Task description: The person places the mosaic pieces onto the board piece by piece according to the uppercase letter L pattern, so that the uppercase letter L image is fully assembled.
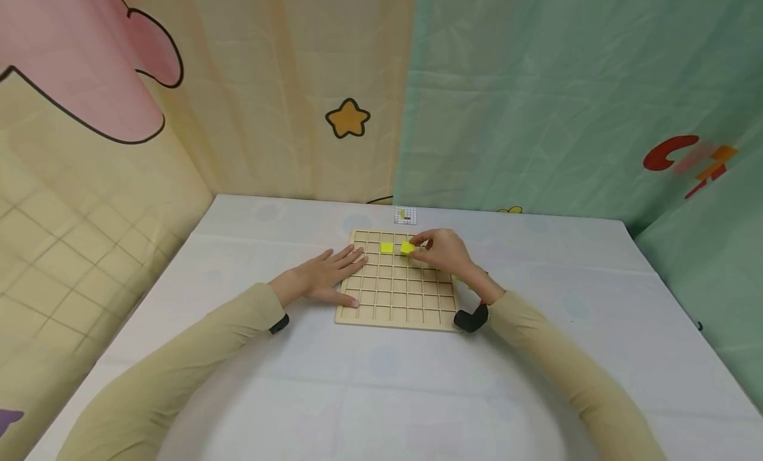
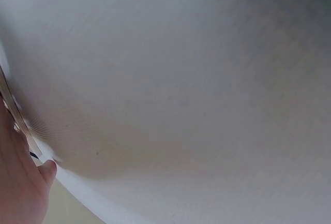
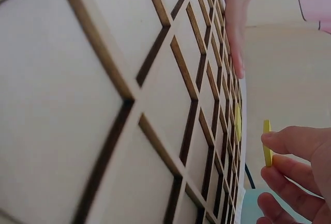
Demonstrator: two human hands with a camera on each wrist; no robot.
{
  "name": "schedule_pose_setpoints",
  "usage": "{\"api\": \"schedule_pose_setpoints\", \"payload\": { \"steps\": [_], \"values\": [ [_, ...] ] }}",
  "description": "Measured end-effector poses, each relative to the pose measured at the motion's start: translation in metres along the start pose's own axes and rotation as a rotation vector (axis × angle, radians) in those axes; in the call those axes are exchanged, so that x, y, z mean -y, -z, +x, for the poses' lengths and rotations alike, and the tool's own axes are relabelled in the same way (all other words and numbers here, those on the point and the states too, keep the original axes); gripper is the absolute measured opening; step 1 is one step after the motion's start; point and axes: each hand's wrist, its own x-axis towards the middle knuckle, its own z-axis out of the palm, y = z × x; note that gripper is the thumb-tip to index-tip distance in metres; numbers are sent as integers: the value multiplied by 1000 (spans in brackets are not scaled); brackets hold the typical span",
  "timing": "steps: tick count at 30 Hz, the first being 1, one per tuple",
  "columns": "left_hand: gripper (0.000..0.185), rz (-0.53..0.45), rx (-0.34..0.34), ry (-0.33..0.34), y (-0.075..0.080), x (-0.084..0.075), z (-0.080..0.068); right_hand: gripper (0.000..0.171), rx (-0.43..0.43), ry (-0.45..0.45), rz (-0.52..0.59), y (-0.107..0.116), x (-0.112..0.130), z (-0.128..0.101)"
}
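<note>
Yellow tile [image 3: 268, 152], between right fingers [image 3: 293, 168] (pinched)

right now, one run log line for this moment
right hand: pinches yellow tile above grid board | left hand: rests on board's left side | second yellow tile: in a board cell | printed card: beyond board

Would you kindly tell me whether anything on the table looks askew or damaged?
Nothing visible stands out. One yellow tile lies on the board, the right hand pinches a second tile, and the left hand rests on the board's edge.
</note>
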Motion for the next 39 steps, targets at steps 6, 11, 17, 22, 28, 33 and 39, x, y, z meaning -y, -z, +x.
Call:
{"api": "schedule_pose_setpoints", "payload": {
  "steps": [6,11,17,22,28,33,39],
  "values": [
    [98,-6,5,1,3,-2,-2,31,35,24,18,-10,5,9],
    [98,2,14,16,1,-1,0,30,52,48,9,-17,11,13],
    [98,20,20,23,-2,3,3,32,86,38,-11,-20,18,15],
    [98,12,21,20,0,0,1,32,94,64,-16,-24,18,16],
    [98,-5,21,19,4,-4,-2,31,106,79,-6,-28,16,17],
    [98,6,34,36,2,-3,0,31,119,67,-4,-29,17,17],
    [99,16,29,31,0,-1,1,31,141,71,-6,-28,19,19]
  ]
}}
